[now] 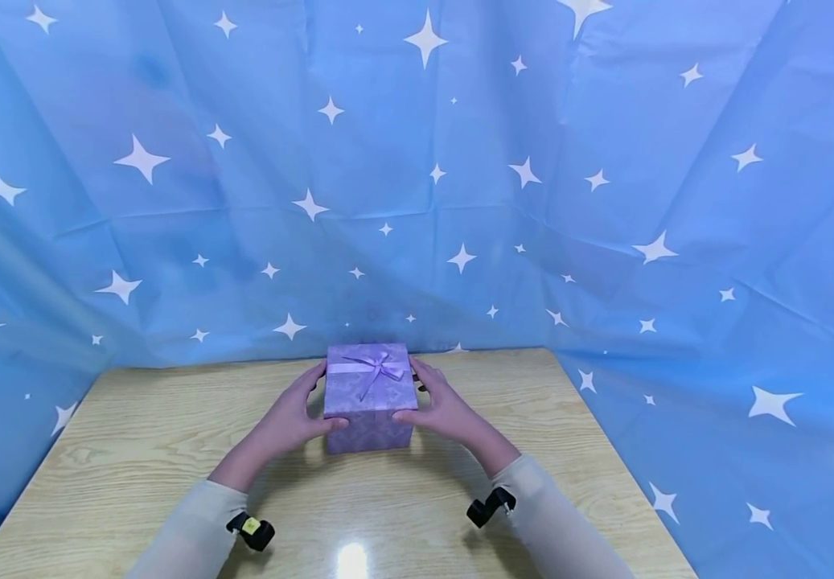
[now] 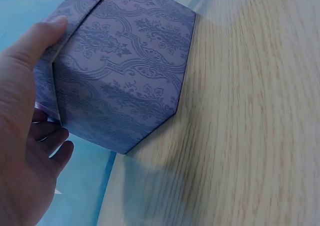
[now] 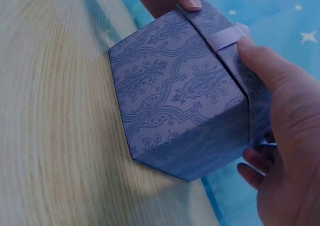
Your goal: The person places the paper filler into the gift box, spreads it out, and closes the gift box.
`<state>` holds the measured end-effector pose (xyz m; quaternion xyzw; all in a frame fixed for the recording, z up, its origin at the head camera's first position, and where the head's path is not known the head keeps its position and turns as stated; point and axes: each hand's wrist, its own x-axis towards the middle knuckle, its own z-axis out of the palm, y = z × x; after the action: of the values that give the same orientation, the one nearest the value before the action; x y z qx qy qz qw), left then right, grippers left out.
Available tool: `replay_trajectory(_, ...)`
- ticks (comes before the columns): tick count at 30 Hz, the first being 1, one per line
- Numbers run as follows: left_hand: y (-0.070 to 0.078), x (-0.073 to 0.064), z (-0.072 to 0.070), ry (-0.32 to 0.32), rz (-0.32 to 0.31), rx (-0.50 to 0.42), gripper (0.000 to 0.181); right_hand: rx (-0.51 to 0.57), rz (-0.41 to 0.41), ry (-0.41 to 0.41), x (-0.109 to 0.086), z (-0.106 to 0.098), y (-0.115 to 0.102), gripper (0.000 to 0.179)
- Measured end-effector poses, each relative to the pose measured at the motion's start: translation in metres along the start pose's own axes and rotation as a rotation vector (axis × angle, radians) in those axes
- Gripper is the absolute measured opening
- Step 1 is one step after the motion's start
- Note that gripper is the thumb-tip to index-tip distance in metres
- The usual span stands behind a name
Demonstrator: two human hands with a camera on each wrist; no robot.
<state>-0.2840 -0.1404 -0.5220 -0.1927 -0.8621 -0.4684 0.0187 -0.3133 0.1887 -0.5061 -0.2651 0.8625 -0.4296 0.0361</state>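
A purple gift box [image 1: 367,394] with a floral pattern stands at the table's far edge, its lid on. Across the lid runs a light purple ribbon tied in a bow [image 1: 382,366]. My left hand [image 1: 293,410] grips the lid from the left, thumb on the front side and fingers along the left side. From the right, my right hand [image 1: 448,406] holds the lid the same way. In the left wrist view the left thumb [image 2: 47,33] presses on the lid's rim. The right thumb [image 3: 260,58] lies beside the ribbon band [image 3: 230,37] in the right wrist view.
The light wooden table [image 1: 134,450] extends around the box and under both forearms. Behind it and at both sides hangs a blue curtain [image 1: 388,161] with white stars. Black wrist camera mounts [image 1: 252,531] sit on both white sleeves.
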Motion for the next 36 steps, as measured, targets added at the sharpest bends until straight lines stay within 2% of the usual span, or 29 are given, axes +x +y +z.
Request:
replay_trajectory(8,-0.005,-0.002,0.005,-0.036,-0.020,-0.012,0.124,-0.025,0.021,-0.009,-0.006,0.005,0.005,0.122)
replay_trajectory(18,-0.014,-0.002,0.009,-0.049,-0.042,-0.051,0.125,0.019,0.053,-0.019,-0.009,0.014,0.013,0.121)
replay_trajectory(22,-0.016,-0.002,0.010,-0.049,-0.040,-0.052,0.125,0.040,0.070,-0.012,-0.009,0.017,0.015,0.120)
replay_trajectory(36,-0.015,0.000,0.009,-0.029,0.015,0.009,0.123,-0.010,0.072,-0.028,-0.007,0.014,0.012,0.121)
